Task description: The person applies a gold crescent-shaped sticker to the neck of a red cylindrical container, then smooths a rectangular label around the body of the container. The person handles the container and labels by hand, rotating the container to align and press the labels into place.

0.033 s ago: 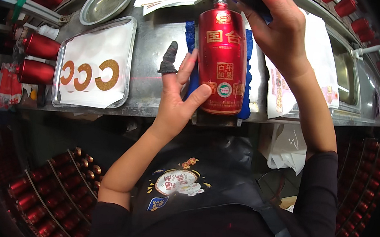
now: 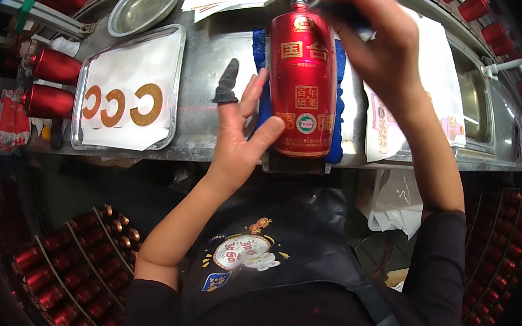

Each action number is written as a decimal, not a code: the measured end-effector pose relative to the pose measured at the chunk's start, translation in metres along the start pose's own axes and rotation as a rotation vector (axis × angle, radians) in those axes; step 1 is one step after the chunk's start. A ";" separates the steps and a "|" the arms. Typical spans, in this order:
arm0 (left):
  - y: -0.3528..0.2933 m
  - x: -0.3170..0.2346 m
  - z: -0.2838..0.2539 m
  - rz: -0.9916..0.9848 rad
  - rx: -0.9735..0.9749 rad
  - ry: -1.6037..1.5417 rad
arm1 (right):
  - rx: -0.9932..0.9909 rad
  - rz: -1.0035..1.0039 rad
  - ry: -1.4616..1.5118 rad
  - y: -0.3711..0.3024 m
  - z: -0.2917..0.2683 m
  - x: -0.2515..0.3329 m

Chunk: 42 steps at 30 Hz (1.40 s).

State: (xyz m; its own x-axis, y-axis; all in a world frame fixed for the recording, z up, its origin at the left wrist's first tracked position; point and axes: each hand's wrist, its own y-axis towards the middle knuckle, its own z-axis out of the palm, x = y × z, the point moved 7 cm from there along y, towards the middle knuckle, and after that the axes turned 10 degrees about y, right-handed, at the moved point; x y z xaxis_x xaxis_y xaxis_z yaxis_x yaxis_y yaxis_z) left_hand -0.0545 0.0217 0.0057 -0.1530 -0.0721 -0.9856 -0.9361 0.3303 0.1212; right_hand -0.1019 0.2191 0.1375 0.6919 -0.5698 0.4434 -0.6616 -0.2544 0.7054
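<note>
A red bottle [image 2: 300, 98] with gold markings and a small round green-and-white mark lies on a blue cloth [image 2: 340, 108], its bare neck pointing away from me. My left hand [image 2: 239, 129] is beside its lower left side, fingers spread, thumb against the bottle's edge. A black finger cot [image 2: 227, 81] covers its index finger. My right hand [image 2: 382, 43] is over the bottle's right shoulder, smeared by motion. Something dark at its fingers [image 2: 341, 12] reaches close to the neck; whether this is a finger cot or a held item I cannot make out.
Left of the bottle, a clear tray [image 2: 178, 61] holds white paper with gold C-shaped pieces [image 2: 147, 105]. A metal bowl [image 2: 145, 4] stands behind it. Printed sticker sheets [image 2: 380, 127] lie at right, before a metal basin [image 2: 475, 102]. Racks of red bottles [image 2: 68, 270] flank me below.
My right hand has moved left and nearer, bringing its dark-tipped fingers over the bottle's shoulder. My left hand remains beside the bottle.
</note>
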 end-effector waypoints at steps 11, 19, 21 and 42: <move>-0.022 0.000 -0.020 0.030 -0.035 -0.161 | 0.123 -0.115 -0.120 -0.058 0.017 0.101; -0.024 0.003 -0.027 0.037 -0.064 -0.123 | 0.292 -0.226 0.080 -0.064 0.034 0.123; -0.020 -0.009 -0.024 0.087 -0.062 -0.107 | 0.297 -0.272 0.009 -0.073 0.025 0.120; 0.008 -0.048 0.020 0.362 0.062 0.534 | -0.118 0.289 0.325 -0.066 0.002 0.074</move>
State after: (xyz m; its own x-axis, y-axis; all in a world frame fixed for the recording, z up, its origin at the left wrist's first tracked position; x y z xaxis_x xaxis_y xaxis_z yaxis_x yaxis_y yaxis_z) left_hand -0.0481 0.0465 0.0519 -0.6068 -0.3994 -0.6873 -0.7784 0.4738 0.4119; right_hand -0.0075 0.1923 0.1224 0.5508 -0.3242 0.7691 -0.8166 -0.0189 0.5768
